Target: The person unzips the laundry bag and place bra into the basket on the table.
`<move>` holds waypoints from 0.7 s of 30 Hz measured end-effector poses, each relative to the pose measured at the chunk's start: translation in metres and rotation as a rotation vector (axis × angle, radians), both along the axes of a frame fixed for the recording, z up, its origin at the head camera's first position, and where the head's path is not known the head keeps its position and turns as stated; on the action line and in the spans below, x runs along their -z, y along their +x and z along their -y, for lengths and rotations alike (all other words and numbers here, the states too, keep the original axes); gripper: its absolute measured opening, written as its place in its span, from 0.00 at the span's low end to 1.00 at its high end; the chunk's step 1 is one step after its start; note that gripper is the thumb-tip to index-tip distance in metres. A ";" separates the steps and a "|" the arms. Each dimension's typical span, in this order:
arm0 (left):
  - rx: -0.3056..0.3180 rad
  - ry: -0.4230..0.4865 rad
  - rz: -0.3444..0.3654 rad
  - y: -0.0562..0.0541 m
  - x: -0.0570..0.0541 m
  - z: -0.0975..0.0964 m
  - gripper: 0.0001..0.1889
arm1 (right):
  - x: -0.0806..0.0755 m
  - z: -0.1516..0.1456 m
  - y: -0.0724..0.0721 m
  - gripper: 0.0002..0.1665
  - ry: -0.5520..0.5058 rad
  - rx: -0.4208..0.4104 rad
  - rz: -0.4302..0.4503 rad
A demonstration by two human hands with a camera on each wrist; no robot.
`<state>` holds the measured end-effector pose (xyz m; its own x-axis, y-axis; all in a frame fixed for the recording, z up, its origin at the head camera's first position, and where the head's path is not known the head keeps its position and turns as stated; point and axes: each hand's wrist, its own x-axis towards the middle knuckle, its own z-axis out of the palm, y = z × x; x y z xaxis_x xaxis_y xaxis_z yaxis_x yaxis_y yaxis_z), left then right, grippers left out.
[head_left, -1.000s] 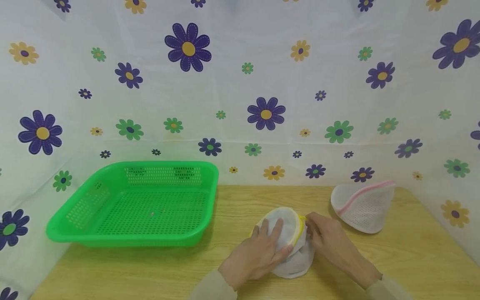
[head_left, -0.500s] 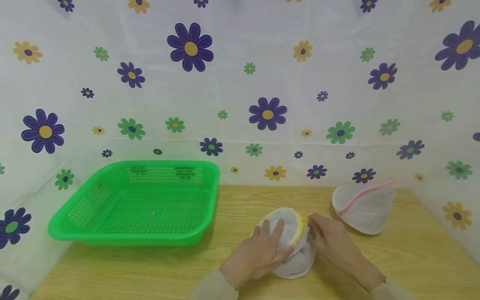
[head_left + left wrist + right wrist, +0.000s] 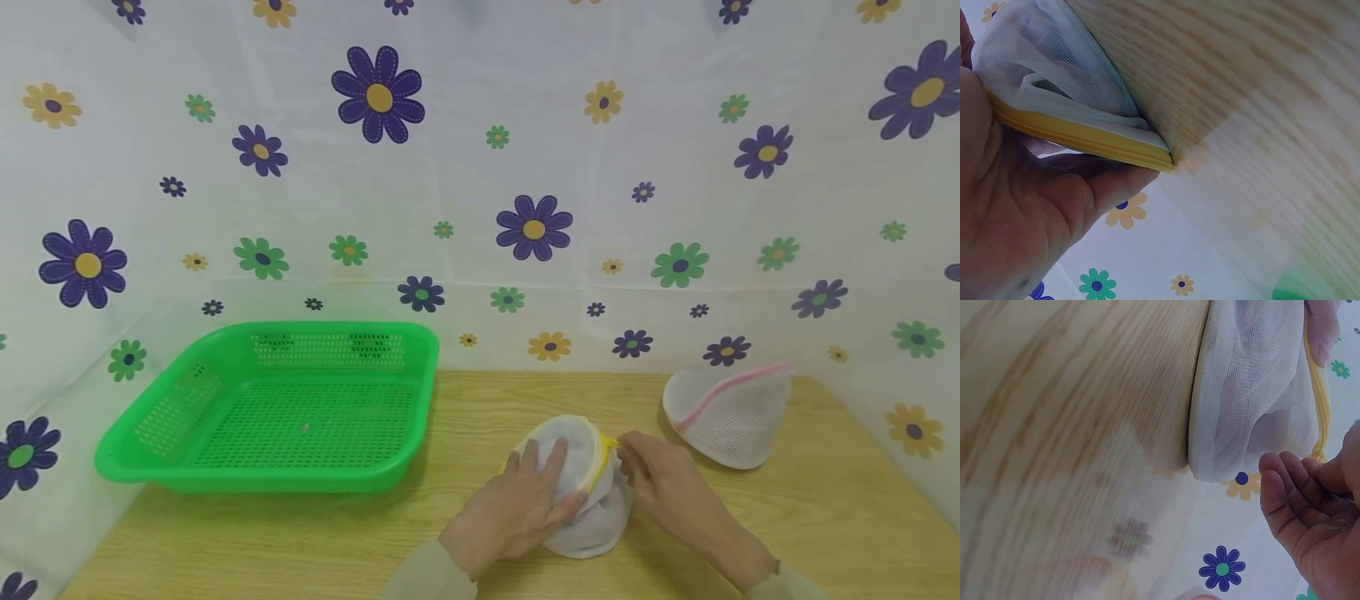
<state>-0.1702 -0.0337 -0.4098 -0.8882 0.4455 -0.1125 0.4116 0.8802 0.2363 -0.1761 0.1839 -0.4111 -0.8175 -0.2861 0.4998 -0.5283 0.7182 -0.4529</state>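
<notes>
A round white mesh laundry bag (image 3: 591, 527) with a yellow zipper band (image 3: 602, 467) stands on the wooden table. My left hand (image 3: 517, 504) holds its top, several fingers spread over the round white face and the thumb at the zipper edge. The left wrist view shows the thumb along the yellow zipper (image 3: 1085, 139). At the bag's right side my right hand (image 3: 667, 479) pinches the zipper pull (image 3: 612, 443) between thumb and forefinger. In the right wrist view the other fingers (image 3: 1291, 494) curl beside the mesh (image 3: 1250, 381); the pull itself is mostly hidden.
A large green plastic basket (image 3: 266, 481) sits on the left of the table (image 3: 480, 400). Toward the back right lies another white mesh bag (image 3: 735, 425), trimmed with a pink zipper. A white flower-print sheet (image 3: 450, 175) hangs behind and along the sides.
My right hand has shifted very slightly to the right and down with the zipper pull, and a bit more yellow shows by its fingertips. My left hand stays in place on the bag.
</notes>
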 end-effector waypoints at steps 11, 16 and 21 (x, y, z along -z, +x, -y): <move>0.001 0.053 -0.134 0.004 0.001 -0.002 0.38 | 0.000 -0.001 0.001 0.10 0.011 0.004 0.003; 0.011 0.037 -0.134 -0.004 -0.002 0.000 0.38 | -0.005 0.001 -0.002 0.06 0.046 0.028 0.043; 0.067 0.018 -0.191 -0.005 -0.006 0.007 0.34 | -0.005 0.004 -0.003 0.05 0.051 0.030 0.075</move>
